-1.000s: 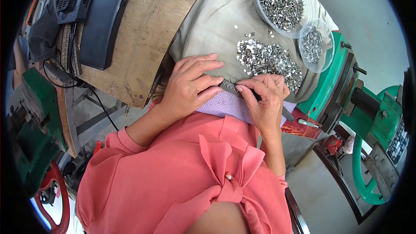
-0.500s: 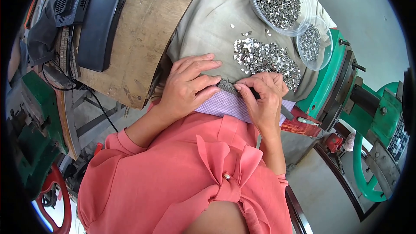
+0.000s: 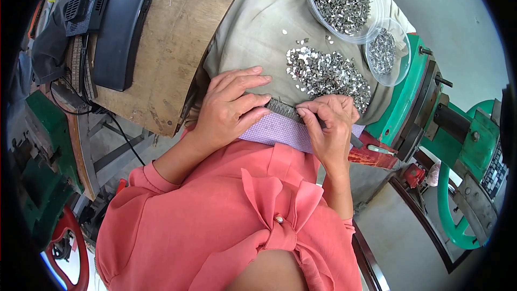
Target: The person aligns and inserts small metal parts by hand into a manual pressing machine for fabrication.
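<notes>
Head view, looking down over a salmon-pink blouse [image 3: 226,221] to a work surface draped in a khaki cloth [image 3: 253,27]. Left hand [image 3: 229,108] lies palm down at the near edge of the cloth, fingers [image 3: 245,82] spread fairly wide and flat, the lowest fingertip pressing on the left end of a narrow dark toothed strip [image 3: 283,110]. Right hand [image 3: 329,129] sits just right of it, fingers [image 3: 312,114] curled narrow and pinched together on the same strip; what exactly sits between the tips is too small to tell. The strip lies between the two hands, along the near edge of the cloth, directly above a band of lilac checked fabric [image 3: 277,132] that runs under both hands. Just beyond the strip, touching distance from the right hand, a loose heap of small shiny metal pieces [image 3: 326,73] is scattered on the cloth. Farther back, a clear round tub [image 3: 314,0] full of the same kind of pieces; a smaller clear tub [image 3: 401,54], also holding some, overlaps its right side. Left of the cloth, bare wooden tabletop [image 3: 172,48], with a black handheld device [image 3: 123,32] lying near its left edge and a second dark device just beside that. Right of the cloth, a green machine body [image 3: 414,108], a red part [image 3: 371,153] below it near the right wrist.
</notes>
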`<action>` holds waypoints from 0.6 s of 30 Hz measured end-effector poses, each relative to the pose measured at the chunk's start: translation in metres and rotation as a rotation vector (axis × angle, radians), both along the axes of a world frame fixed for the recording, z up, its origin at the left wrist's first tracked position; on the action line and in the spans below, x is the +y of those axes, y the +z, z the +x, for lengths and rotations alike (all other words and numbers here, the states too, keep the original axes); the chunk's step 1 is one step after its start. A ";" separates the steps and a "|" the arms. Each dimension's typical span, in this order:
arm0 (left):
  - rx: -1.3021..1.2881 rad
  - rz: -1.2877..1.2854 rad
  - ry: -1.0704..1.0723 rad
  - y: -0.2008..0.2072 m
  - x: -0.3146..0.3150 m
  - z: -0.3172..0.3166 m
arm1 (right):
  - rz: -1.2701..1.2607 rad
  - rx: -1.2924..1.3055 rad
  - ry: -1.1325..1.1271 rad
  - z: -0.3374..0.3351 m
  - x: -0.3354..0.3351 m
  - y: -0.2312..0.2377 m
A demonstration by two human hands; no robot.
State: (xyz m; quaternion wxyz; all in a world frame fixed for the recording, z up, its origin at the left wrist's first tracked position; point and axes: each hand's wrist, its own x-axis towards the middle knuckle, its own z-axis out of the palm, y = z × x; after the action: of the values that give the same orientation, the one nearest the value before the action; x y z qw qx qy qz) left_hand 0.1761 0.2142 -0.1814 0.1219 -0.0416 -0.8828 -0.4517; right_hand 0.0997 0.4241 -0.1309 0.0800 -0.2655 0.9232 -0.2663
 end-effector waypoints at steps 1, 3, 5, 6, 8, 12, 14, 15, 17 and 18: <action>0.001 -0.002 0.001 0.000 0.000 0.000 | 0.000 -0.002 -0.001 0.000 -0.001 0.000; 0.001 -0.005 0.001 -0.002 0.000 0.000 | 0.034 0.044 0.013 0.001 -0.002 -0.001; 0.001 -0.004 -0.004 -0.002 0.000 0.000 | 0.029 0.047 0.009 0.001 -0.004 -0.001; 0.007 -0.005 -0.002 -0.001 0.000 0.000 | 0.023 0.052 0.008 0.001 -0.004 -0.001; 0.009 -0.008 -0.001 -0.001 0.000 -0.001 | 0.039 0.042 0.002 0.000 -0.005 0.001; 0.015 -0.010 0.000 -0.002 -0.001 -0.001 | 0.051 0.012 0.009 -0.002 -0.003 0.004; 0.016 -0.013 0.000 -0.001 -0.001 -0.001 | 0.044 0.019 0.010 -0.002 -0.001 0.002; 0.018 -0.012 0.001 -0.002 -0.001 -0.001 | 0.037 0.026 0.013 -0.002 0.000 0.001; 0.023 -0.011 -0.002 -0.002 -0.001 -0.001 | 0.037 0.013 0.008 -0.002 0.002 0.002; 0.018 -0.014 -0.002 -0.001 -0.001 -0.001 | 0.037 -0.001 0.006 -0.002 0.003 0.003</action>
State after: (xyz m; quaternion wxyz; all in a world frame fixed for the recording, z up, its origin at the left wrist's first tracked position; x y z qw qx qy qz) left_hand 0.1749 0.2133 -0.1823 0.1293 -0.0473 -0.8847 -0.4453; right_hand 0.0980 0.4267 -0.1283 0.0863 -0.2665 0.9271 -0.2490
